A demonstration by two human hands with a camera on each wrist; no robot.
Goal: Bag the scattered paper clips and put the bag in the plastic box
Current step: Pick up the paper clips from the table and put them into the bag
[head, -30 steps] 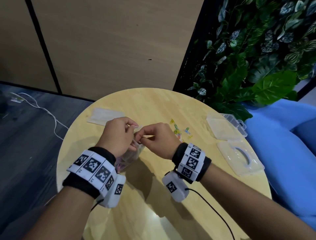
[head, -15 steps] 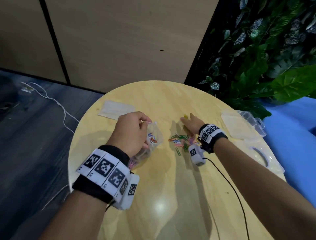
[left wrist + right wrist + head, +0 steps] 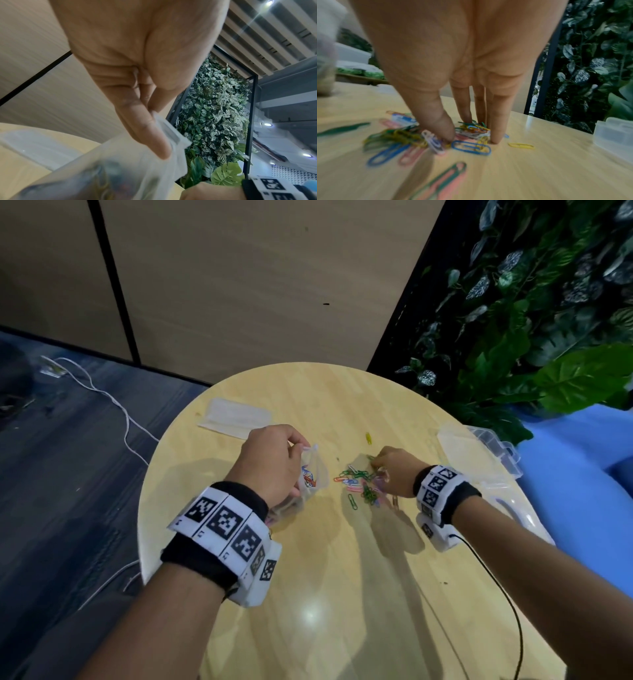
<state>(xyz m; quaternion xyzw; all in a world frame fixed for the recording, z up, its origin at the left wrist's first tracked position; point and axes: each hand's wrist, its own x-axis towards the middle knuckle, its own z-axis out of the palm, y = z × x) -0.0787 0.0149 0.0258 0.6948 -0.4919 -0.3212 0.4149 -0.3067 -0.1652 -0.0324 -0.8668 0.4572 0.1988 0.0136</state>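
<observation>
**Clear bag pinched in left hand, right hand down on clip pile**

Plastic zip bag [image 3: 310,477], clear, a few coloured clips already inside, is held by the left hand [image 3: 270,463] at about 9 o'clock from table centre. Thumb and curled fingers pinch the bag's top edge; the left wrist view shows the thumb [image 3: 145,129] pressed on the zip strip. Whether the bag's bottom touches the table [image 3: 342,594] or hangs just above it, cannot tell.

Right hand [image 3: 394,475] sits at 3 o'clock of the bag, palm down over the scattered paper clips [image 3: 359,487]. Right wrist view: fingers [image 3: 496,121] nearly straight, tips on the wood, thumb drawn in toward them, with a small bunch of clips between. Contact is clear; whether any clip is actually lifted or gripped, cannot tell, as the frame is blurred.

Clips mostly lie in one loose pile between the two hands: green, blue, pink, white, yellow. One yellow clip [image 3: 368,438] lies apart at 12 o'clock of the pile, one green clip [image 3: 352,501] at 7 o'clock.

Plastic box [image 3: 479,450], clear, stands open at 2 o'clock near the table edge, well apart from the bag. Clear lid-like piece [image 3: 513,508] lies at 4 o'clock of the right hand, by the wrist. Flat clear packet [image 3: 236,416] lies at 11 o'clock, beyond the left hand.
</observation>
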